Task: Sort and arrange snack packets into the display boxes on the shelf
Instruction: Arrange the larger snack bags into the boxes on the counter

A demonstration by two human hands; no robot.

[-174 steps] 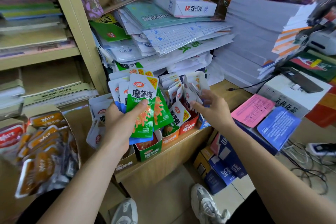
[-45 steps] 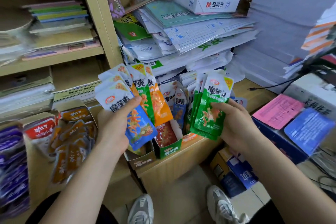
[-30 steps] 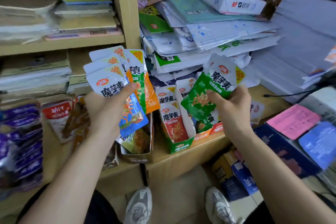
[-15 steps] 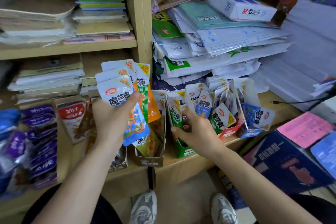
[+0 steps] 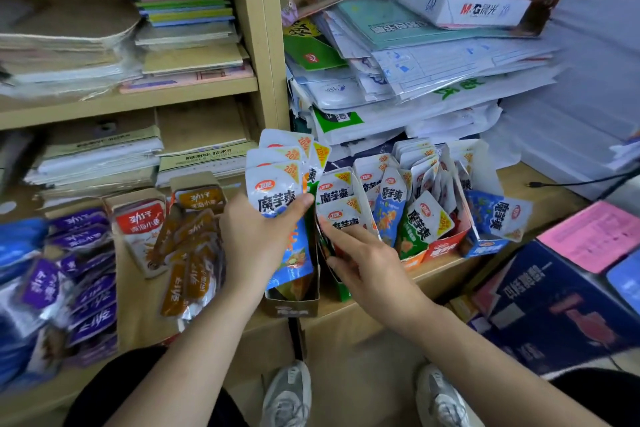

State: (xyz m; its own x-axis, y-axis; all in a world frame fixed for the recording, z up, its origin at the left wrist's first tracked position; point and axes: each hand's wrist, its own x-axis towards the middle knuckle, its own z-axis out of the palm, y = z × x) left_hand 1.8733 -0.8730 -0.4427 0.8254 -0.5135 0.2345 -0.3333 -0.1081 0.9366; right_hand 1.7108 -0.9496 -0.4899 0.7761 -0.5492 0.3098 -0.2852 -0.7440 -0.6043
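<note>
My left hand (image 5: 258,239) grips a fanned bunch of snack packets (image 5: 280,180), mostly blue and white, above a brown display box (image 5: 294,305) on the shelf. My right hand (image 5: 363,260) reaches into the green display box (image 5: 341,288) just to the right, its fingers resting on the green packets (image 5: 337,201) standing inside. Whether those fingers pinch a packet cannot be told. Further right stand an orange-red box (image 5: 443,248) and a blue box (image 5: 485,248), both full of upright packets.
Orange-brown packets (image 5: 188,253) and purple packets (image 5: 79,274) lie loose on the shelf at left. Stacks of paper and plastic folders (image 5: 415,62) pile up behind the boxes. Blue cartons with pink paper (image 5: 585,236) sit at the right. My shoes are on the floor below.
My right hand carried the green packets down into the green box and now rests on them there. The view has swung left; my left hand keeps its bunch.
</note>
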